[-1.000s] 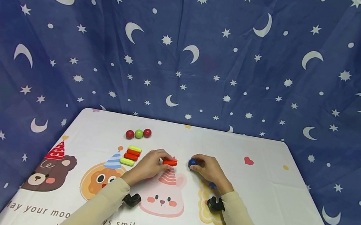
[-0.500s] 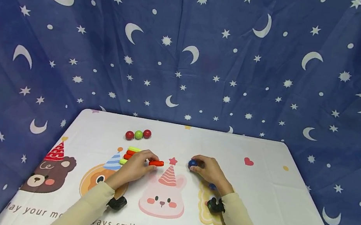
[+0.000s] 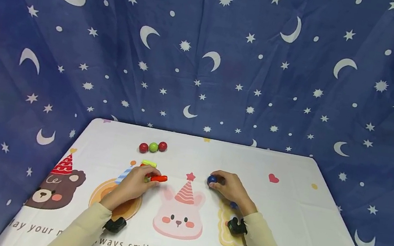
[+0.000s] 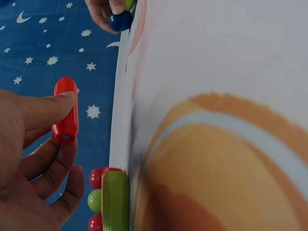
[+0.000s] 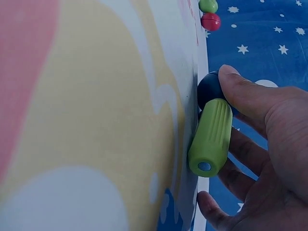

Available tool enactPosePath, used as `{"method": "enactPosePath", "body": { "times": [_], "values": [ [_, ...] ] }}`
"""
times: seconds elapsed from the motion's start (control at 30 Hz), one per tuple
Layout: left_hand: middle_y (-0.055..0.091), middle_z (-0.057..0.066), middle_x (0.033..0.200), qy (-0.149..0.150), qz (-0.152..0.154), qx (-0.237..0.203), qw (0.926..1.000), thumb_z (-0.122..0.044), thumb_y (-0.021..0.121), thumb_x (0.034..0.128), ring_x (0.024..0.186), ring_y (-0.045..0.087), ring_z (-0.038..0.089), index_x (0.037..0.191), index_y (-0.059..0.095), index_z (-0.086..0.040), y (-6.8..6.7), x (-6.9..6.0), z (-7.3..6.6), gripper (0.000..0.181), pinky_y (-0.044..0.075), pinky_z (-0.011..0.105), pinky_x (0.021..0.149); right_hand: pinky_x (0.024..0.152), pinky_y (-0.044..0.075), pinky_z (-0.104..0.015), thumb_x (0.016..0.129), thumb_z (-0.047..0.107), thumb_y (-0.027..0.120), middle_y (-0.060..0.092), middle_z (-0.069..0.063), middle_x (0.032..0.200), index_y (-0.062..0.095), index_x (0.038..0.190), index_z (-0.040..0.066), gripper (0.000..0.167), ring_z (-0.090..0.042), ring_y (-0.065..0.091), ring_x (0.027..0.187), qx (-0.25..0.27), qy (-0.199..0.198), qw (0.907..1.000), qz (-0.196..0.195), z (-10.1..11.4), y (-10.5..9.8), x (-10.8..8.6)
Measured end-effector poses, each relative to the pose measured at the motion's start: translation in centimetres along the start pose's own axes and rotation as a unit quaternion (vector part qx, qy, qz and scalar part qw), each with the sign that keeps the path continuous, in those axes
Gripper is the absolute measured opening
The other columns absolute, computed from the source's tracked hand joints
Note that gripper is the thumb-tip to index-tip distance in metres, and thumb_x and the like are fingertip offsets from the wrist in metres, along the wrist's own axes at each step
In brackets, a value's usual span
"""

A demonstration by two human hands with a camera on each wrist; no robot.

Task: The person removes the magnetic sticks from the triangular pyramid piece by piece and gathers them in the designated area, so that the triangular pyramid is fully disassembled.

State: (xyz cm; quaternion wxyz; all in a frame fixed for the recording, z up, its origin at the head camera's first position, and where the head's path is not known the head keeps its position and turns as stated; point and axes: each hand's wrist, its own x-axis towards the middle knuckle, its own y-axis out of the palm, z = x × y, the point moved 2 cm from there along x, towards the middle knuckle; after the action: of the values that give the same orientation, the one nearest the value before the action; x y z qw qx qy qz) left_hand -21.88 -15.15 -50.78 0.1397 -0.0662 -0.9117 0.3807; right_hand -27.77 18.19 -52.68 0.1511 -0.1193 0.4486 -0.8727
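Observation:
My left hand [image 3: 133, 184] pinches a red ridged stick [image 4: 66, 110] between thumb and fingers, just above the table. Beside and partly behind this hand lie more ridged sticks, a yellow-green one [image 3: 149, 163] showing at the far end. In the left wrist view a green stick [image 4: 115, 199] lies below the hand, with a bit of red behind it. My right hand [image 3: 229, 185] grips a dark blue ball [image 3: 212, 179] at the table's middle. In the right wrist view a green ridged stick [image 5: 210, 139] is against the ball under the palm; whether the fingers hold it too cannot be told.
Towards the back, a red ball [image 3: 143, 147], a green ball [image 3: 153, 147] and another red ball [image 3: 162, 146] form a row. The white printed tablecloth [image 3: 238, 157] covers the table. A blue starry curtain [image 3: 230, 59] hangs behind.
My left hand has moved left with the red stick, from the middle to the group of sticks, now covering most of them. The right hand stays in place on the blue ball.

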Motion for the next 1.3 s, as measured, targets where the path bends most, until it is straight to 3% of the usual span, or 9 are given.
{"method": "enactPosePath", "body": {
  "times": [0.33, 0.63, 0.73, 0.87, 1.0, 1.1, 1.3],
  "values": [
    [0.07, 0.004, 0.118, 0.018, -0.012, 0.001, 0.9998, -0.015, 0.082, 0.0791, 0.106, 0.064, 0.019, 0.104, 0.072, -0.019, -1.7, -1.0, 1.0, 0.027, 0.051, 0.043, 0.093, 0.086, 0.051, -0.035, 0.086, 0.03, 0.076, 0.072, 0.001, 0.1, 0.069, 0.118, 0.017, 0.036, -0.012, 0.063, 0.091, 0.003, 0.002, 1.0, -0.002, 0.0, 0.0, 0.0],
    [0.064, -0.001, 0.103, 0.003, -0.002, 0.021, 0.9998, -0.014, 0.081, 0.0796, 0.098, 0.059, 0.021, 0.103, 0.072, -0.019, -2.9, -1.6, 2.3, 0.026, 0.05, 0.04, 0.088, 0.084, 0.051, -0.034, 0.086, 0.032, 0.075, 0.073, 0.0, 0.102, 0.069, 0.119, 0.017, 0.037, -0.012, 0.062, 0.088, -0.01, -0.001, 1.0, 0.0, -0.1, 0.0, 0.0],
    [0.066, 0.008, 0.111, -0.009, 0.003, 0.017, 0.9998, -0.014, 0.08, 0.0808, 0.114, 0.06, 0.033, 0.103, 0.072, -0.018, -3.3, -1.9, 2.8, 0.024, 0.048, 0.048, 0.099, 0.084, 0.051, -0.034, 0.086, 0.032, 0.075, 0.072, 0.0, 0.102, 0.069, 0.119, 0.017, 0.037, -0.012, 0.062, 0.088, -0.01, -0.005, 0.9999, -0.001, -0.1, 0.0, 0.0],
    [0.062, 0.02, 0.131, -0.021, 0.011, 0.021, 0.9995, -0.014, 0.08, 0.0812, 0.135, 0.046, 0.042, 0.101, 0.072, -0.017, -3.8, -2.1, 3.3, 0.021, 0.038, 0.058, 0.109, 0.085, 0.051, -0.035, 0.086, 0.032, 0.075, 0.073, 0.0, 0.103, 0.069, 0.12, 0.017, 0.037, -0.013, 0.063, 0.09, -0.009, -0.008, 0.9999, -0.001, -0.1, 0.0, -0.1],
    [0.068, 0.012, 0.117, -0.032, 0.022, 0.03, 0.9988, -0.015, 0.081, 0.08, 0.117, 0.059, 0.035, 0.098, 0.072, -0.018, -4.0, -2.3, 3.6, 0.02, 0.047, 0.052, 0.101, 0.085, 0.051, -0.035, 0.086, 0.032, 0.075, 0.073, 0.0, 0.102, 0.069, 0.119, 0.018, 0.036, -0.012, 0.063, 0.09, -0.01, -0.008, 0.9999, 0.0, -0.2, 0.0, 0.0],
    [0.069, 0.0, 0.101, -0.035, 0.028, 0.037, 0.9983, -0.015, 0.082, 0.0787, 0.1, 0.061, 0.023, 0.096, 0.072, -0.019, -4.0, -2.4, 3.8, 0.02, 0.05, 0.047, 0.094, 0.084, 0.051, -0.034, 0.086, 0.032, 0.075, 0.072, 0.001, 0.101, 0.069, 0.118, 0.018, 0.036, -0.011, 0.062, 0.088, -0.009, -0.006, 0.9999, -0.001, -0.2, 0.0, 0.0],
    [0.068, -0.005, 0.098, -0.029, 0.034, 0.045, 0.998, -0.015, 0.083, 0.078, 0.095, 0.059, 0.019, 0.093, 0.072, -0.021, -3.8, -2.4, 4.1, 0.019, 0.05, 0.043, 0.091, 0.085, 0.05, -0.034, 0.086, 0.032, 0.075, 0.072, 0.002, 0.102, 0.069, 0.118, 0.019, 0.035, -0.011, 0.061, 0.089, -0.002, -0.002, 1.0, 0.0, -0.3, 0.1, -0.1]
  ]
}}
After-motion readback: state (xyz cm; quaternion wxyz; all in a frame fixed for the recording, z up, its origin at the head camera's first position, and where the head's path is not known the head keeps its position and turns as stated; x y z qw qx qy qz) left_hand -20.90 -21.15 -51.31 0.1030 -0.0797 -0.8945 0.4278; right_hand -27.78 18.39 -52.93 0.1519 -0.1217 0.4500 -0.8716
